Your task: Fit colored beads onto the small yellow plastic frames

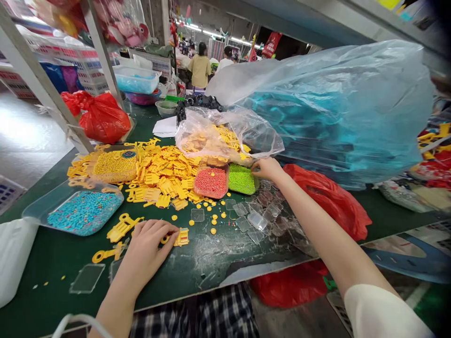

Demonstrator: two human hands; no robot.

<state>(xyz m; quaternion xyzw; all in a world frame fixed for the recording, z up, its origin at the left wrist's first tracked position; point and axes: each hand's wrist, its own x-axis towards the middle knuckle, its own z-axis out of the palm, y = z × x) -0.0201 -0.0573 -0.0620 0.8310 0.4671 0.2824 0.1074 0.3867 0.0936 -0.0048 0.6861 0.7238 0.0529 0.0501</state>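
Observation:
My left hand lies low over the green table, its fingers closed on a small yellow plastic piece with slots and bits of colour in them. My right hand reaches to the right edge of the tray of green beads. Its fingertips are pinched together; whether anything small is between them is hidden. Left of it, touching the green one, is a tray of red beads. Small yellow discs lie scattered in front. Beside my left hand rest more yellow plastic pieces.
Behind the trays spreads a heap of yellow pieces. Trays of blue beads and yellow beads stand left. Clear plastic squares lie under my right forearm. A red bag and a large bag of blue items fill the right.

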